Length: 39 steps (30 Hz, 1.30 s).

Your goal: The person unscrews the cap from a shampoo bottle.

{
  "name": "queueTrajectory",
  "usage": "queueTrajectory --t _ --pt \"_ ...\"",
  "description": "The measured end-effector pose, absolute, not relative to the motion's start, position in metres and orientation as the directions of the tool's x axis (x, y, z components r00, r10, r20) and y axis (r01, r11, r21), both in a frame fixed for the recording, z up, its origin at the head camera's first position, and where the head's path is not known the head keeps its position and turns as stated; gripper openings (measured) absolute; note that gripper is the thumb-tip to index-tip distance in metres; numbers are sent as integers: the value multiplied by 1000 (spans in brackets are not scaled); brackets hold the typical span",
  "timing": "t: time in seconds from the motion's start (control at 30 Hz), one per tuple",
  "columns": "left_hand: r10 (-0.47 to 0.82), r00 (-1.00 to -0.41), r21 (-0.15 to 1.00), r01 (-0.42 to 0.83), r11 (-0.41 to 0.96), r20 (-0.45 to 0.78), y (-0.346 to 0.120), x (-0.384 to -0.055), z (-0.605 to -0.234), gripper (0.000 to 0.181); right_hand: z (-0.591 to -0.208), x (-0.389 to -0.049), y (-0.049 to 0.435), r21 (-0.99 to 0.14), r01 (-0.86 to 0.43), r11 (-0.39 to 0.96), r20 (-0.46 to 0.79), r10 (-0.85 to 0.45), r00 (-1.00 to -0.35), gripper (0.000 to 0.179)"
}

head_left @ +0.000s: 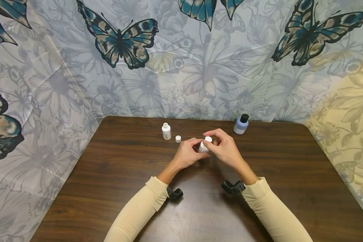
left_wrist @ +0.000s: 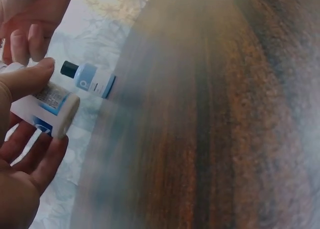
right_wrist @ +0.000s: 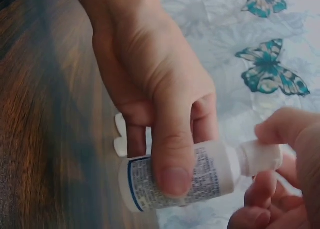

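A small white bottle [right_wrist: 207,169] with a printed label is held above the table between the two hands. My left hand [head_left: 187,153] grips its body, the thumb lying across the label in the right wrist view. At the bottle's top, my right hand [head_left: 227,149] pinches the white cap [right_wrist: 264,156] between thumb and fingers. The cap sits at the bottle's neck. In the left wrist view the bottle's base points toward the table, while fingers hide part of its upper end.
A second white bottle [head_left: 166,132], its neck uncovered, stands near the table's back edge, left of the hands. Beside it lies a small white cap [head_left: 178,138]. A blue bottle [head_left: 241,125] with a black cap stands back right. Behind the brown table [head_left: 109,174] hangs butterfly-patterned cloth [head_left: 181,74].
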State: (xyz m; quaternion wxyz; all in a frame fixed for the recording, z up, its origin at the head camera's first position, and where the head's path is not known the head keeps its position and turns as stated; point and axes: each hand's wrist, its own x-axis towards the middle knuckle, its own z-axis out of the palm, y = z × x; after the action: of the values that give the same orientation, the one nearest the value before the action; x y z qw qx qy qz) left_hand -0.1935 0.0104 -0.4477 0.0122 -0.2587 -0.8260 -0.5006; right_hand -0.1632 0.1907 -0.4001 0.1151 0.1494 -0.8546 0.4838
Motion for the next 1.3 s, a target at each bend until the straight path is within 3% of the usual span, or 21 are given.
queueTrajectory --t 0.2,0.6,1.0,1.3 --pt "431 -855 834 446 324 290 11 -193 -447 45 -398 -161 191 -804 -428 414 374 -207 -904 25" --pt "422 -863 843 430 324 279 9 -193 -448 43 -401 -161 189 -803 -442 399 381 -226 -896 29" --pt "449 -862 855 402 328 233 8 -193 -448 42 -397 -160 182 -659 -401 636 431 -118 -895 36" --pt "449 -863 857 399 328 230 10 -193 -450 46 -400 -160 187 -698 -409 588 431 -111 -895 22"
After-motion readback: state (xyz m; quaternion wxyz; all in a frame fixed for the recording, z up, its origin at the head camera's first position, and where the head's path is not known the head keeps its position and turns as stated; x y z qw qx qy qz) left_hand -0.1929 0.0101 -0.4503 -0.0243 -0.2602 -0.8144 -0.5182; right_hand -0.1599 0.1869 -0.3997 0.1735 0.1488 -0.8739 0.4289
